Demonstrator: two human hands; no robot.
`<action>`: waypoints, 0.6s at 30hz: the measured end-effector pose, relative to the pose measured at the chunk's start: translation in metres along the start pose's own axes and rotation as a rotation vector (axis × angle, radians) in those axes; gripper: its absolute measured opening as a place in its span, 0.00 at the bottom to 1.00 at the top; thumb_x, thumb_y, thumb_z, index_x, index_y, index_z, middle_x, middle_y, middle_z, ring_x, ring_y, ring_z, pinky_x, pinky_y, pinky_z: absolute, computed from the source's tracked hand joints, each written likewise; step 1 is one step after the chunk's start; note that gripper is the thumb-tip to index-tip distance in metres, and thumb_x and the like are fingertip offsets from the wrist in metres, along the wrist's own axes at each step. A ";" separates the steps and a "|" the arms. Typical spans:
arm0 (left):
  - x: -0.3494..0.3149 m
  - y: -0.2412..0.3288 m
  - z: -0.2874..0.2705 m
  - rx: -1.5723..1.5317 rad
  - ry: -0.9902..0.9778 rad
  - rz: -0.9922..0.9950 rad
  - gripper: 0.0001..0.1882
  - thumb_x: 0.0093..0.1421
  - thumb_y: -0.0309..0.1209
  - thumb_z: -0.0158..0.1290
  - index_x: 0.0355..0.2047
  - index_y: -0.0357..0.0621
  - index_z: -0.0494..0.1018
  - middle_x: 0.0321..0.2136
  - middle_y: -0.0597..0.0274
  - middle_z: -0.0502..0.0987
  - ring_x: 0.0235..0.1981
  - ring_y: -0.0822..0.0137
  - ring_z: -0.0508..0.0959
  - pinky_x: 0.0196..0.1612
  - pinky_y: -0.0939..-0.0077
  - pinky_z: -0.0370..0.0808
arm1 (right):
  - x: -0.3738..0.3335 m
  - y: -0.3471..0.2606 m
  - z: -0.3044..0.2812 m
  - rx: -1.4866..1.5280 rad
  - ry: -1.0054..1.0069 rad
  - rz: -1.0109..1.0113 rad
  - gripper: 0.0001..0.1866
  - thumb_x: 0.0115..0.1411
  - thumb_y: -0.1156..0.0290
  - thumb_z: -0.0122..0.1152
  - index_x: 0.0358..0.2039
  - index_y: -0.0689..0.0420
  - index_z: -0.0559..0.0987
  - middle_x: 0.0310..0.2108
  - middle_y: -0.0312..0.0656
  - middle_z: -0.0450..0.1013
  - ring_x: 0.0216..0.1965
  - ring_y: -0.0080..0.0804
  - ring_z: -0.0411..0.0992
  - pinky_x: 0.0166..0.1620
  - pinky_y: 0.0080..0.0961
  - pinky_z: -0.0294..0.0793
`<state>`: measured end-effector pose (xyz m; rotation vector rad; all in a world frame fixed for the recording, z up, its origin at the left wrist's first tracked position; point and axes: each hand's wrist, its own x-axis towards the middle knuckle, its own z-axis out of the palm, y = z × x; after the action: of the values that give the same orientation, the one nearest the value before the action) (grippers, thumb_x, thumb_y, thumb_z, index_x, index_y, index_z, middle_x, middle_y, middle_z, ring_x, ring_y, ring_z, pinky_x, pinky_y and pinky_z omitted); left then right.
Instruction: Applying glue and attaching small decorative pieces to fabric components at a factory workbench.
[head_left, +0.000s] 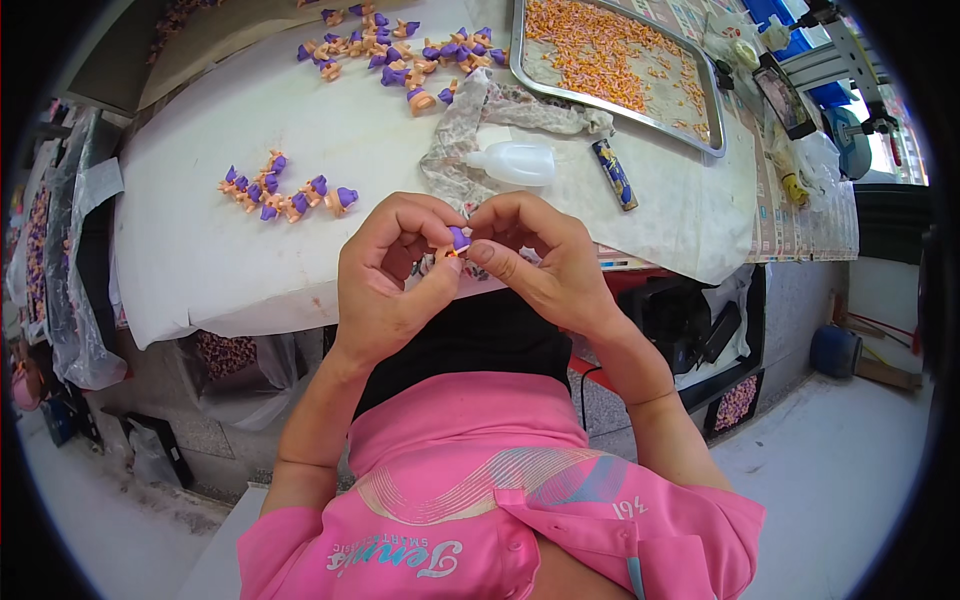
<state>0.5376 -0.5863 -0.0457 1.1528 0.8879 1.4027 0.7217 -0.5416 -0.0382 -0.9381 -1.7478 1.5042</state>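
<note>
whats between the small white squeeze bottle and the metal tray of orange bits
In the head view, a crumpled lace-patterned cloth lies between the white squeeze bottle and the metal tray; otherwise only the white table cover shows there.

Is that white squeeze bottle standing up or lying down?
Lying down: the bottle rests on its side on the table, beside the crumpled cloth.

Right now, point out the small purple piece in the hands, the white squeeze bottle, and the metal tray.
small purple piece [459,238], head view, its purple cap
white squeeze bottle [517,162], head view, its body
metal tray [517,55], head view, its left rim
</note>
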 end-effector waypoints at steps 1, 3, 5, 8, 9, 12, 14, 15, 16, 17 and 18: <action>0.000 0.000 -0.001 0.000 0.000 0.000 0.09 0.54 0.14 0.52 0.34 0.37 0.69 0.40 0.58 0.73 0.39 0.76 0.74 0.46 0.80 0.72 | 0.001 -0.001 0.000 0.000 0.000 0.000 0.14 0.60 0.70 0.64 0.44 0.62 0.74 0.35 0.35 0.74 0.34 0.17 0.71 0.36 0.15 0.71; 0.001 0.001 -0.003 0.082 -0.020 0.041 0.10 0.53 0.14 0.53 0.34 0.37 0.68 0.40 0.58 0.72 0.38 0.75 0.74 0.46 0.80 0.72 | 0.001 -0.005 0.001 -0.037 0.006 -0.003 0.13 0.60 0.71 0.64 0.43 0.62 0.75 0.34 0.35 0.75 0.34 0.17 0.71 0.36 0.15 0.71; 0.002 0.003 -0.004 0.070 -0.009 0.025 0.09 0.53 0.14 0.53 0.34 0.37 0.69 0.40 0.58 0.73 0.38 0.75 0.74 0.46 0.80 0.72 | 0.001 -0.008 0.002 -0.034 0.013 0.000 0.12 0.60 0.71 0.64 0.42 0.62 0.76 0.33 0.35 0.75 0.33 0.17 0.71 0.35 0.15 0.71; 0.013 0.009 -0.017 0.201 0.040 0.033 0.09 0.52 0.15 0.53 0.33 0.37 0.70 0.38 0.59 0.73 0.37 0.75 0.74 0.44 0.81 0.72 | 0.009 -0.008 -0.003 -0.122 0.101 -0.083 0.10 0.59 0.73 0.65 0.39 0.62 0.77 0.31 0.35 0.75 0.31 0.17 0.70 0.35 0.16 0.70; 0.019 0.011 -0.025 0.341 0.087 0.055 0.08 0.52 0.16 0.53 0.33 0.37 0.71 0.37 0.59 0.74 0.36 0.75 0.74 0.42 0.82 0.72 | 0.011 -0.008 -0.007 -0.212 0.173 -0.164 0.09 0.58 0.74 0.65 0.38 0.62 0.77 0.31 0.36 0.75 0.30 0.18 0.70 0.34 0.17 0.70; 0.039 0.015 -0.059 0.757 0.213 0.229 0.07 0.52 0.17 0.54 0.31 0.38 0.72 0.33 0.59 0.75 0.30 0.74 0.74 0.35 0.81 0.72 | 0.018 -0.012 -0.024 -0.350 0.319 -0.240 0.08 0.56 0.75 0.64 0.36 0.62 0.78 0.33 0.38 0.75 0.31 0.23 0.70 0.35 0.19 0.69; 0.044 0.025 -0.079 1.001 0.294 0.261 0.07 0.51 0.17 0.54 0.31 0.39 0.72 0.31 0.59 0.74 0.28 0.74 0.74 0.33 0.80 0.72 | 0.024 -0.013 -0.038 -0.546 0.414 -0.291 0.09 0.56 0.76 0.64 0.37 0.61 0.78 0.37 0.41 0.75 0.37 0.29 0.71 0.38 0.23 0.70; 0.046 0.030 -0.088 1.054 0.351 0.205 0.07 0.52 0.17 0.54 0.31 0.39 0.73 0.30 0.60 0.73 0.27 0.73 0.74 0.33 0.79 0.72 | 0.026 -0.013 -0.044 -0.545 0.422 -0.295 0.09 0.56 0.76 0.64 0.37 0.61 0.78 0.37 0.41 0.75 0.37 0.29 0.71 0.38 0.23 0.70; 0.046 0.032 -0.096 1.106 0.412 0.146 0.07 0.52 0.18 0.55 0.32 0.39 0.73 0.29 0.60 0.73 0.27 0.72 0.74 0.32 0.78 0.72 | 0.028 -0.010 -0.049 -0.631 0.441 -0.307 0.10 0.55 0.75 0.64 0.38 0.60 0.78 0.38 0.41 0.75 0.39 0.33 0.71 0.40 0.25 0.70; 0.046 0.032 -0.104 1.108 0.409 0.151 0.07 0.52 0.18 0.55 0.32 0.39 0.73 0.29 0.60 0.73 0.27 0.72 0.74 0.32 0.78 0.72 | 0.030 -0.006 -0.053 -0.718 0.461 -0.319 0.11 0.55 0.75 0.64 0.39 0.60 0.78 0.39 0.41 0.75 0.42 0.36 0.71 0.42 0.27 0.70; 0.046 0.034 -0.111 1.121 0.416 0.130 0.07 0.52 0.18 0.55 0.32 0.38 0.73 0.29 0.61 0.72 0.26 0.72 0.74 0.32 0.78 0.73 | 0.033 -0.003 -0.058 -0.752 0.438 -0.319 0.13 0.55 0.74 0.65 0.41 0.60 0.78 0.42 0.43 0.75 0.46 0.42 0.70 0.46 0.32 0.69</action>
<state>0.4235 -0.5378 -0.0334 1.7591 2.0743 1.2477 0.7518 -0.4831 -0.0268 -1.1560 -2.0118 0.3717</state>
